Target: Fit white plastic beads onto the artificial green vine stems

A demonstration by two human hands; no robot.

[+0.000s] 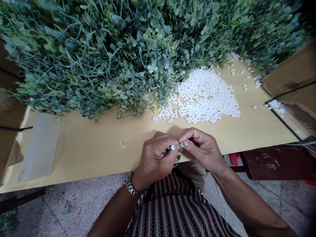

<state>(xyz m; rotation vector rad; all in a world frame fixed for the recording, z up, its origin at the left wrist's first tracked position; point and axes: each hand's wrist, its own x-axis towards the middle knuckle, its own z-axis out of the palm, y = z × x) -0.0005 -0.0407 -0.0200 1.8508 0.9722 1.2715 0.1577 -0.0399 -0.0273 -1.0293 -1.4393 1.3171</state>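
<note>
A left hand (155,159) closes its fingers round a white-tipped sprig (172,147); a right hand (206,151) pinches one tip, thumb against forefinger. Beyond the fingers, white beads (207,95) cover part of the worktop (86,141), beside heaped foliage (118,49).

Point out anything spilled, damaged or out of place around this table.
Loose white pieces lie by the cardboard at right, scattered apart from the main pile. A white star-shaped piece lies alone on the left half of the table. The cardboard's edge looks ragged, perhaps torn.
</note>
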